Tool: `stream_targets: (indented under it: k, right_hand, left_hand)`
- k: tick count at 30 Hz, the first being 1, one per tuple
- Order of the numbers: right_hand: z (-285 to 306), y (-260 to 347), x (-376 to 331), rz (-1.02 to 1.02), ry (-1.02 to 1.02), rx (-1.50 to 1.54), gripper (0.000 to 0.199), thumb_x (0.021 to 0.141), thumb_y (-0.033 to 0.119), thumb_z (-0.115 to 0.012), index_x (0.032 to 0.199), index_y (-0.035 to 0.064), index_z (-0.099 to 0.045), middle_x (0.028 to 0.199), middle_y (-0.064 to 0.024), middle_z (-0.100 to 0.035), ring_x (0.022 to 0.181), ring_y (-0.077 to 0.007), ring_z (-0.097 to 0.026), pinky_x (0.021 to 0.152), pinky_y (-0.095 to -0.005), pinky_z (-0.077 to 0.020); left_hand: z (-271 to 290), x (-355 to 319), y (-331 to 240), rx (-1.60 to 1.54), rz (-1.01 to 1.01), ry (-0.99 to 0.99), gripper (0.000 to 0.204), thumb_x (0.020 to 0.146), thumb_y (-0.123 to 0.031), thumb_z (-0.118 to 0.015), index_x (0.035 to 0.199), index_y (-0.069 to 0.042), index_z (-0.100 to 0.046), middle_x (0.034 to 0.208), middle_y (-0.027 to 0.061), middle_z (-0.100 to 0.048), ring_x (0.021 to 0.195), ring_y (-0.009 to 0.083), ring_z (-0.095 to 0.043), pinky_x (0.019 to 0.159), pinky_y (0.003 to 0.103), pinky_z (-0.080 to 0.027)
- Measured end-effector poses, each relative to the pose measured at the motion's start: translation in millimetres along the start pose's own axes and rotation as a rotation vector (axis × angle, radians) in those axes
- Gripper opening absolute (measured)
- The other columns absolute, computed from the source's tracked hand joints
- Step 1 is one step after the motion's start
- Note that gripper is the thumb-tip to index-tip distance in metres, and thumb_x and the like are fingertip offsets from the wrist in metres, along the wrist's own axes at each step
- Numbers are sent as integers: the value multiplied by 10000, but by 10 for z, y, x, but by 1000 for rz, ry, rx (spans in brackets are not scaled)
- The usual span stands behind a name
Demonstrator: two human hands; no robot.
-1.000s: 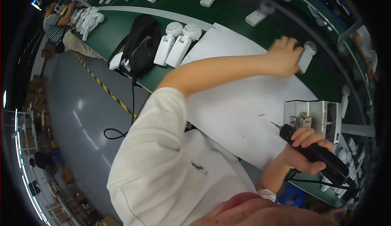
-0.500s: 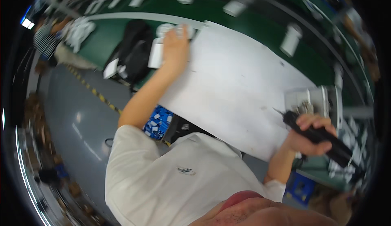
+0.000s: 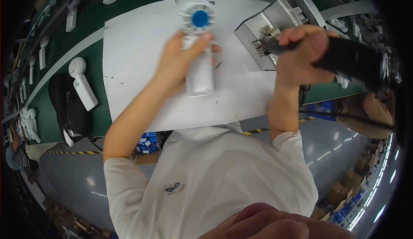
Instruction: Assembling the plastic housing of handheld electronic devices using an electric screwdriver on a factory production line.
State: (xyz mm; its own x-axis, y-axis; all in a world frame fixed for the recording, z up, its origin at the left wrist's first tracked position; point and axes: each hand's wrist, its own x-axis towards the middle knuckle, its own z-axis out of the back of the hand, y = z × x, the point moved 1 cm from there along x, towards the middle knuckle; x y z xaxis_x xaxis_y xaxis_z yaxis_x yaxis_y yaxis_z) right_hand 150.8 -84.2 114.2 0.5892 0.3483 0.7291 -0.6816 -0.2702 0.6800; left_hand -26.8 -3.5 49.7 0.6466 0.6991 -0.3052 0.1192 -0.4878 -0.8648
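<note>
The left hand [image 3: 183,58] has left the counter's [image 3: 43,84] left side, where one fan [image 3: 85,91] now lies against a black cloth item [image 3: 64,101]. Its fingers wrap a white handheld fan [image 3: 200,75] over the paper sheet [image 3: 142,66], handle end toward the counter's near edge. The right hand [image 3: 301,58] stays closed around the electric screwdriver [image 3: 350,58] by the metal box [image 3: 254,49], so piece and tool are both held.

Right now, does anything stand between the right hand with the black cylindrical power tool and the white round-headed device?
Yes: part of the open silver metal box lies between, though I cannot judge its height against the right hand. From there to the white round-headed device, only the flat white sheet shows.
</note>
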Motion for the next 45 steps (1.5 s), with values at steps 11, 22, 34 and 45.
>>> stream_targets:
  k: [11,22,34,45]
  right_hand:
    - [4,-70,-270,-98,439,928,578,912,635,-384,1137,114,-494,719,-56,-503,479,-135,-457,430,-309,-419]
    - [-186,-365,-390,-103,521,866,635,886,700,-375,1174,141,-466,727,-43,-496,501,-138,-467,434,-297,-419]
    - [-93,-278,-238,-59,577,876,640,900,687,-345,1152,114,-477,680,-63,-514,492,-170,-487,433,-308,-423]
    - [96,-16,-135,-41,451,841,640,911,665,-315,1131,97,-512,661,-77,-507,491,-177,-480,448,-321,-424]
  left_hand:
    - [-107,351,555,-318,149,289,593,979,-570,-332,1215,-49,-487,1026,85,-612,887,146,-595,742,308,-536]
    - [-74,378,603,-331,182,300,540,998,-528,-335,1241,-70,-487,1017,70,-608,847,141,-584,720,293,-520]
    - [-104,361,533,-338,227,271,579,996,-542,-310,1243,-51,-490,1043,87,-626,842,139,-593,730,295,-520]
    - [-74,418,605,-408,222,385,666,967,-611,-241,1251,-65,-494,1070,82,-628,917,166,-618,789,321,-520]
